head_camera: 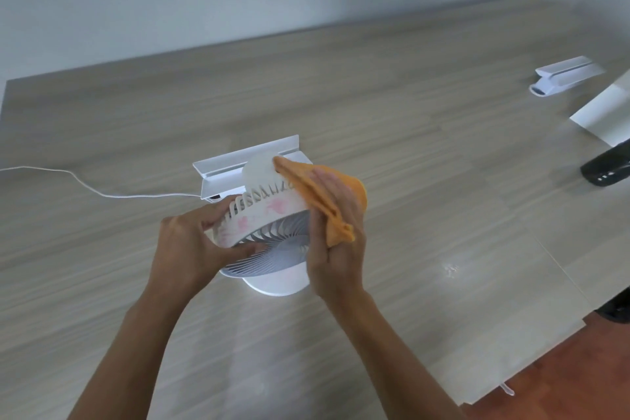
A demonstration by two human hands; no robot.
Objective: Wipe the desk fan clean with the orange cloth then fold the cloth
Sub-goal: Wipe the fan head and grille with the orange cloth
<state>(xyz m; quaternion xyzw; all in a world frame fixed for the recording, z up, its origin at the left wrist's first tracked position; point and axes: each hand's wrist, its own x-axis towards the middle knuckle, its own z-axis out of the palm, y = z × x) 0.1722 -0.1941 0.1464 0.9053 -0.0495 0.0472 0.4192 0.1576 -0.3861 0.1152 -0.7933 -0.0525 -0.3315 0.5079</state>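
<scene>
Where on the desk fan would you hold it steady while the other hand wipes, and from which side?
Grip the desk fan by its round outer rim, from the left, opposite the orange cloth. The rim is a wide band that fingers wrap well, as the left hand shows; the thin grille ribs look fragile.

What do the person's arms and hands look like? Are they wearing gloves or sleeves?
No gloves and no sleeves in view. Both forearms are bare right down to the bottom edge of the picture. The left hand and right hand are bare too, and I can't see any rings, watch or bracelet on them.
</scene>
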